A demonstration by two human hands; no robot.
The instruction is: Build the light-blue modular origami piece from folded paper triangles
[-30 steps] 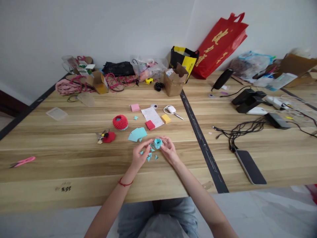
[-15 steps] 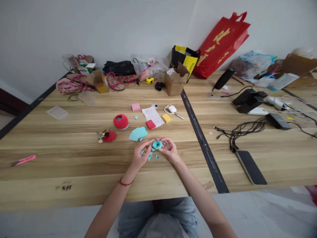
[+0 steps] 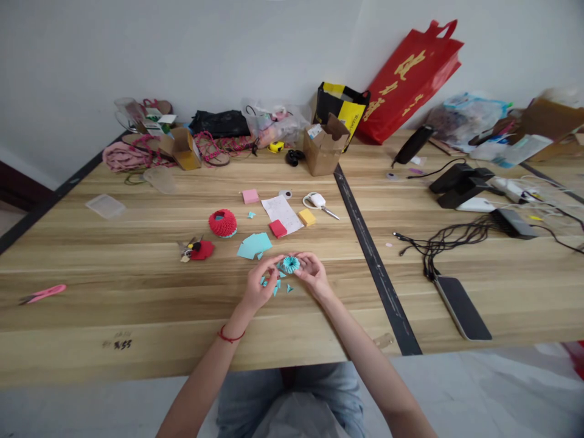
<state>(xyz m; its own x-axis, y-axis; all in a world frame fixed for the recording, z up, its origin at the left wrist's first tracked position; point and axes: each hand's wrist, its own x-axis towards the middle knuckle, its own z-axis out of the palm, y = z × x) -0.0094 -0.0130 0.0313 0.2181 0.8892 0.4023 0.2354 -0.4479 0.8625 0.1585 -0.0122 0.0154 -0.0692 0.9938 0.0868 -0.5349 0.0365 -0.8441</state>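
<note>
Between my two hands is a small turquoise folded-paper ring point(image 3: 291, 264), pleated around a dark centre hole. My right hand point(image 3: 314, 277) grips its right side between thumb and fingers. On the other side, the bent fingers of my left hand point(image 3: 261, 283) close on its left edge; their exact contact is partly hidden. Small folded turquoise paper pieces point(image 3: 289, 288) lie just below the ring and beside my left fingers. Beyond them rests a fan of turquoise paper sheets point(image 3: 254, 246). A red pleated paper bowl point(image 3: 222, 223) with a turquoise base stands farther left.
Red point(image 3: 277, 229), yellow point(image 3: 307, 217) and pink paper stacks point(image 3: 250, 196) lie near a white sheet point(image 3: 283, 213) and white-handled scissors point(image 3: 319, 202). Pink snips point(image 3: 44, 294) are far left. A power bank point(image 3: 463, 308) with black cables lies right; bags and boxes line the wall.
The turquoise ring has tilted slightly and risen a few pixels between my fingers. Both hands stay in nearly the same place.
</note>
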